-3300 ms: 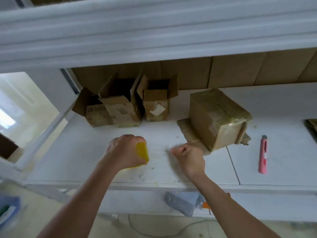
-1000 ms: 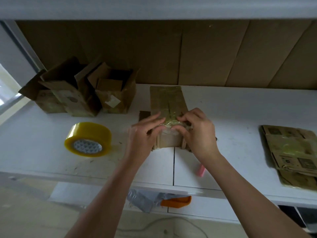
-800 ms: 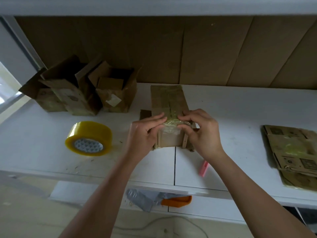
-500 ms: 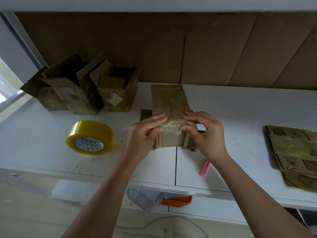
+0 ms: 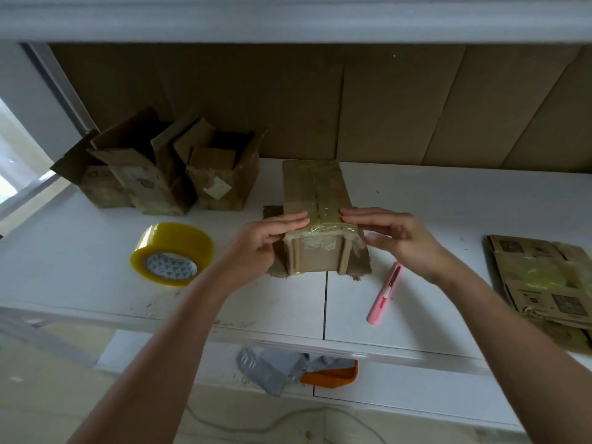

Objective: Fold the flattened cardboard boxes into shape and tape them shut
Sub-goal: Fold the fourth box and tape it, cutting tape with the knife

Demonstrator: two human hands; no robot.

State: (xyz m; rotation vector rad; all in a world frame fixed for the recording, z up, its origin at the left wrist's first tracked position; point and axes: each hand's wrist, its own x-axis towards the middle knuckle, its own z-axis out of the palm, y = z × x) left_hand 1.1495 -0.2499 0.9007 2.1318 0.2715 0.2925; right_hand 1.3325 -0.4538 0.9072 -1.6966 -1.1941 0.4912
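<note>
Our left hand (image 5: 262, 240) lays its straight, close-set fingers flat on the near top edge of the taped box (image 5: 315, 216), while our right hand (image 5: 400, 241) has its fingers extended on the same edge from the other side, thumb held below and apart, the two sets of fingertips pressing the shiny tape either side of the centre seam. The box stands mid-shelf on the white shelf (image 5: 448, 203), on a flat scrap of cardboard (image 5: 360, 267). Outward lie the yellow tape roll (image 5: 173, 253) to the left, the pink cutter (image 5: 384, 294) just right, three open boxes (image 5: 166, 174) far left, and flattened boxes (image 5: 544, 280) at the right edge.
</note>
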